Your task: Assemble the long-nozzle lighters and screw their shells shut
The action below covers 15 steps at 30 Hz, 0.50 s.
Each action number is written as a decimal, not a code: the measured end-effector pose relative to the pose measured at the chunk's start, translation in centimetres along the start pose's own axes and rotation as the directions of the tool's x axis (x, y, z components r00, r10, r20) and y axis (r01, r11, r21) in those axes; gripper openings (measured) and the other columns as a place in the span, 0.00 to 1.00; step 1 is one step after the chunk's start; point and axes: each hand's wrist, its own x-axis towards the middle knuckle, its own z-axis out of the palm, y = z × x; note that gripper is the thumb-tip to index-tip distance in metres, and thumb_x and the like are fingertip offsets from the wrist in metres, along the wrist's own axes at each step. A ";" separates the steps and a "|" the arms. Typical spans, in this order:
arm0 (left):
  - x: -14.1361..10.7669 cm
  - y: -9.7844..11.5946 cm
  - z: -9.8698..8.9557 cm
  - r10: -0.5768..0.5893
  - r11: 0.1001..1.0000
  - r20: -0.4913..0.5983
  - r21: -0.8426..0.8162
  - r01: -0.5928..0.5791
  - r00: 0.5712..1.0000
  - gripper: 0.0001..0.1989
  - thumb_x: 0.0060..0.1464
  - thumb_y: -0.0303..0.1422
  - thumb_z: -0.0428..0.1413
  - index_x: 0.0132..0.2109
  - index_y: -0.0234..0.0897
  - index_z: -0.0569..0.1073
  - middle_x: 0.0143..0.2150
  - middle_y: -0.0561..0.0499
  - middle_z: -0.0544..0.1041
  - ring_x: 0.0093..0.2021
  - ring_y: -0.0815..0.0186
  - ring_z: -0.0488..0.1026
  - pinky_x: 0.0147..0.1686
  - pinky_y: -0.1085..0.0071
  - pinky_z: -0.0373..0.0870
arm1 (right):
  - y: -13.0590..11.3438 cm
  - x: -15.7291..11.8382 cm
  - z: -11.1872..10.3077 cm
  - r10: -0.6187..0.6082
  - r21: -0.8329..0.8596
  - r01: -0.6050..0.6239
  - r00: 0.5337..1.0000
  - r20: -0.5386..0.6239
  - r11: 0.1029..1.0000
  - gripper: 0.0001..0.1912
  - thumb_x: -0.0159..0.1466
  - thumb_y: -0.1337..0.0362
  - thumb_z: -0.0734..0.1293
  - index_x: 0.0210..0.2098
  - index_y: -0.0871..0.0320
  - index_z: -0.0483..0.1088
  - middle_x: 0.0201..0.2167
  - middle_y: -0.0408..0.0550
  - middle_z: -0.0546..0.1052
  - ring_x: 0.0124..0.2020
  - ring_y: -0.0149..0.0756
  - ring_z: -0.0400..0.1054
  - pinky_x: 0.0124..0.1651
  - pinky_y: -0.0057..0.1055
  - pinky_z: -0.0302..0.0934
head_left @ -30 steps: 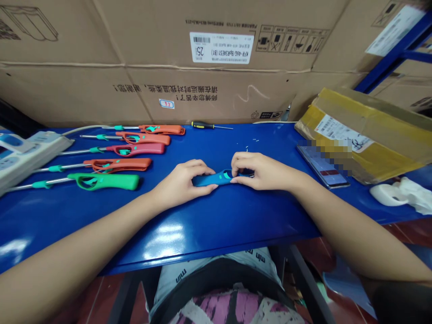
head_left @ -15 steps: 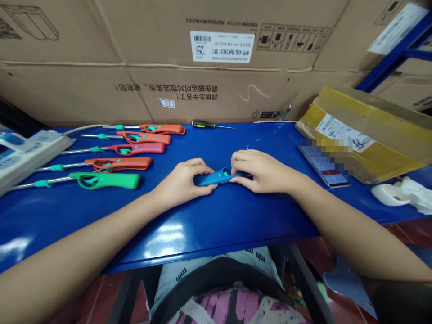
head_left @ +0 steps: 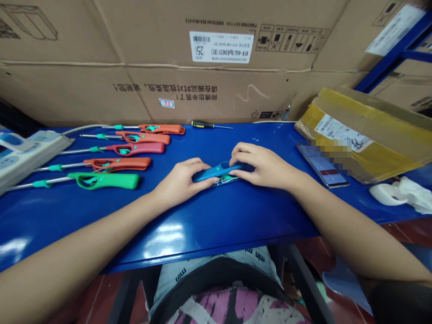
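A blue gas lighter handle [head_left: 216, 172] lies across the table's middle, between both hands. One side of its casing is tipped up, and turquoise and whitish inner parts [head_left: 225, 179] show along the near edge. My left hand [head_left: 182, 182] pinches the handle's left end between thumb and fingers. At the other end, my right hand [head_left: 265, 166] is closed on the casing with bent fingers and thumb, covering that end. On the left lie several long-necked lighters with metal tubes, among them a green lighter [head_left: 108, 181] and a red lighter [head_left: 145, 148].
Behind the hands lies a black and yellow screwdriver [head_left: 202, 124]. A white power strip [head_left: 37, 150] sits far left. To the right are a phone [head_left: 322, 164], a taped carton [head_left: 367, 130] and a white tape roll [head_left: 388, 193]. A large cardboard box [head_left: 141, 40] stands at the back.
The upper blue casing half has tilted up and away, baring the inner parts on the near side. My right hand's fingers have risen slightly; the left hand stays in place.
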 end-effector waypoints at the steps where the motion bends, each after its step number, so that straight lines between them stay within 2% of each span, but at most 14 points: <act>1: 0.0 0.0 -0.1 -0.006 1.000 -0.018 0.006 0.006 1.000 0.19 0.62 0.46 0.58 0.46 0.34 0.80 0.37 0.48 0.77 0.35 0.64 0.75 0.38 0.69 0.70 | 0.0 -0.1 -0.1 0.034 0.019 -0.033 0.999 -0.017 0.999 0.11 0.68 0.58 0.68 0.47 0.56 0.72 0.48 0.54 0.74 0.47 0.44 0.70 0.49 0.39 0.65; 3: 0.1 0.0 -0.3 -0.019 1.000 -0.061 0.023 0.021 0.998 0.18 0.63 0.45 0.58 0.45 0.34 0.80 0.37 0.48 0.77 0.35 0.64 0.75 0.38 0.69 0.70 | 0.3 -0.2 -0.2 0.110 0.072 -0.108 0.994 -0.027 0.992 0.18 0.66 0.57 0.70 0.53 0.56 0.69 0.50 0.54 0.73 0.46 0.43 0.70 0.48 0.39 0.65; 5: 0.1 -0.1 -0.5 -0.034 0.998 -0.102 0.057 0.039 0.994 0.17 0.62 0.44 0.58 0.44 0.34 0.80 0.38 0.47 0.78 0.36 0.64 0.75 0.40 0.69 0.71 | 0.8 -0.4 -0.3 0.172 0.126 -0.172 0.985 0.012 0.977 0.24 0.64 0.54 0.71 0.55 0.56 0.67 0.49 0.53 0.74 0.43 0.41 0.70 0.47 0.39 0.66; 10: 0.1 -1.0 -0.9 -0.085 0.986 -0.115 0.135 0.100 0.990 0.18 0.59 0.45 0.61 0.45 0.32 0.80 0.40 0.46 0.78 0.40 0.61 0.75 0.44 0.65 0.72 | 1.4 -0.5 -0.3 0.198 0.188 -0.226 0.967 0.159 0.956 0.24 0.62 0.53 0.73 0.53 0.57 0.69 0.42 0.50 0.76 0.42 0.39 0.71 0.46 0.38 0.67; 15: 0.1 -0.9 -0.8 -0.080 0.977 -0.122 0.189 0.102 0.989 0.20 0.58 0.45 0.61 0.49 0.34 0.80 0.45 0.44 0.78 0.47 0.55 0.74 0.51 0.57 0.70 | 1.4 -0.3 0.0 0.224 0.227 -0.261 0.958 0.176 0.938 0.24 0.62 0.53 0.73 0.52 0.58 0.70 0.39 0.49 0.76 0.40 0.38 0.71 0.46 0.37 0.67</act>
